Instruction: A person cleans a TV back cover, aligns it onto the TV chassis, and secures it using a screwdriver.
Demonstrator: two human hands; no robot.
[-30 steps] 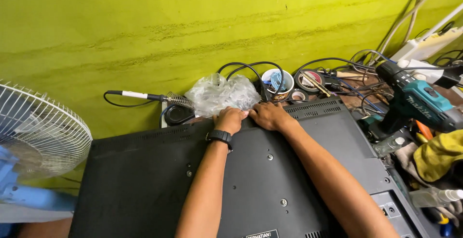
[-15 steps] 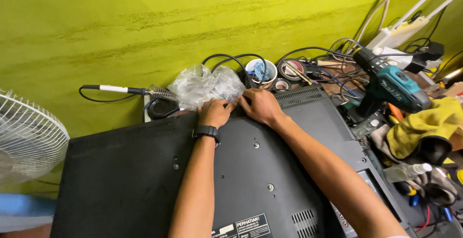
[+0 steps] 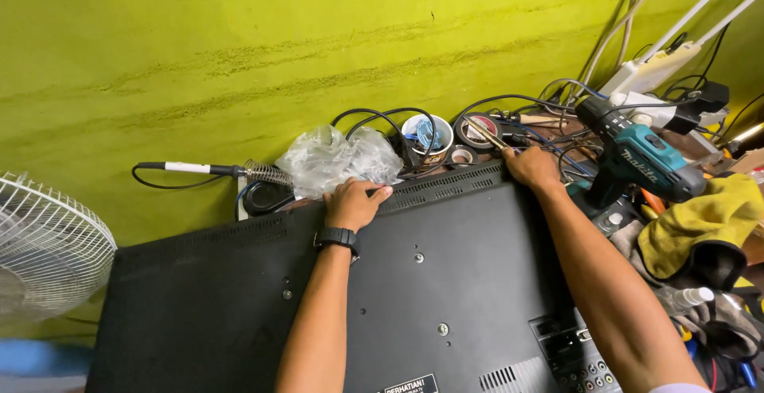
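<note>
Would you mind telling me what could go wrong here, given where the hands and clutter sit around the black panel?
The right hand reaches into tangled cables at the back edge of the black back panel; it might snag one and drag things along. The cordless drill stands right beside that arm and could be knocked over. The left hand presses the edge close to the soldering iron, whose heat cannot be judged.

Around the one black television back panel [image 3: 446, 281] there are two hands, the left hand [image 3: 352, 202] and the right hand [image 3: 532, 167], both at its far edge. Beyond that edge lie one crumpled plastic bag [image 3: 334, 158], one cup [image 3: 427, 138], two tape rolls [image 3: 477, 130] and one soldering iron [image 3: 207, 169]. To the panel's right are one teal cordless drill [image 3: 637, 158] and one yellow cloth [image 3: 704, 222]; to its left, one white fan [image 3: 44, 254].
</note>
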